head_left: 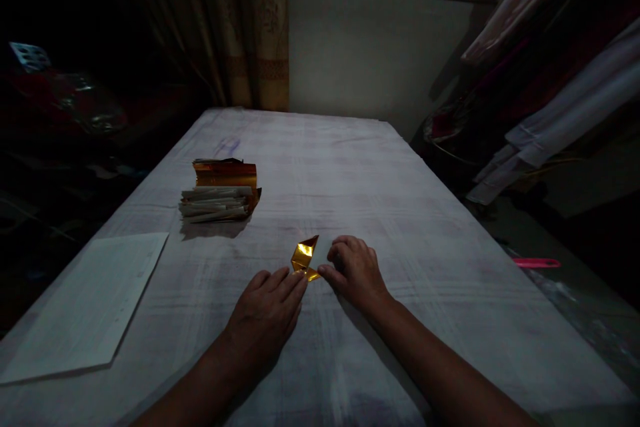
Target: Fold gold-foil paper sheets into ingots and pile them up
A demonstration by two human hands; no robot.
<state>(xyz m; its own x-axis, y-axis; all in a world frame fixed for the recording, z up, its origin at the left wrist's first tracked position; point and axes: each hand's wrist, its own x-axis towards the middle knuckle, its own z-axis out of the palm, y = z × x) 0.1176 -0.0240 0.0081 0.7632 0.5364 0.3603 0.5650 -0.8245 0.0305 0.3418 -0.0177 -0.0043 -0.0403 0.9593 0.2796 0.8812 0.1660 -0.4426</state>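
Note:
A small folded piece of gold foil paper [303, 255] lies on the cloth in front of me, its pale underside showing on the right. My left hand [267, 307] rests flat, fingers stretched out, with the fingertips on the lower edge of the foil paper. On the other side, my right hand [357, 270] has its fingers curled and its thumb at the paper's lower right corner. Its thumb and index finger close on the right edge of the paper; the exact contact is partly hidden.
A stack of folded papers [215, 205] with a curved gold foil sheet [227, 174] behind it stands at the left. A white sheet [90, 300] lies nearer the left edge. Clothes [575, 100] hang at right; a curtain [250, 27] hangs behind the cloth-covered surface [340, 173].

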